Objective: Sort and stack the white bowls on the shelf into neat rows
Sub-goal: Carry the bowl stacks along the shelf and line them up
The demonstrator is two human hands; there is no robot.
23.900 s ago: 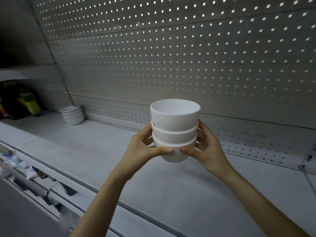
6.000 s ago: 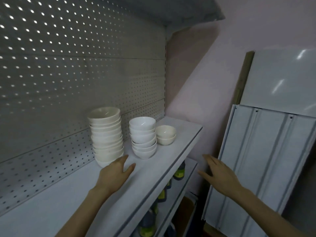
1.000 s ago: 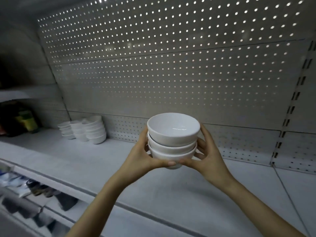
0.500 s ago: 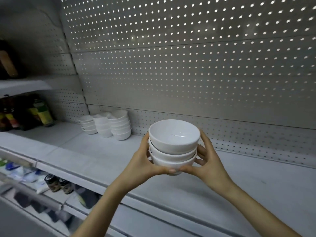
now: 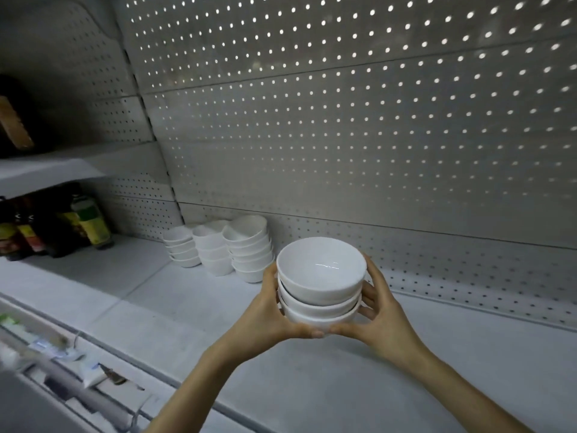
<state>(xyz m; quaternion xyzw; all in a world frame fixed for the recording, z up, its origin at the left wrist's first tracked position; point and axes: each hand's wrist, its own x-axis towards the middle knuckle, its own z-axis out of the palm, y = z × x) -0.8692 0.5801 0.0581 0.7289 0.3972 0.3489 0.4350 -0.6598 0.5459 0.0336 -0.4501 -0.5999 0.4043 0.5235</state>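
Observation:
I hold a stack of three nested white bowls (image 5: pixel 320 282) in the air above the grey shelf (image 5: pixel 193 307). My left hand (image 5: pixel 265 317) grips its left side and my right hand (image 5: pixel 382 320) grips its right side, with the fingertips of both meeting under the bottom bowl. To the left, against the perforated back panel, stand three stacks of white bowls in a row: a low one (image 5: pixel 182 250), a middle one (image 5: pixel 214 251) and a taller one (image 5: pixel 249 250). The held stack is just right of the tallest one and nearer to me.
The perforated metal back panel (image 5: pixel 374 135) runs behind the shelf. Dark bottles with yellow labels (image 5: pixel 87 226) stand at the far left under a higher shelf board (image 5: pixel 46 171). Below the shelf's front edge, a lower level holds small packets (image 5: pixel 90 370).
The held stack has moved left along the shelf toward the three standing stacks, which now look larger and nearer. Both hands keep the same grip.

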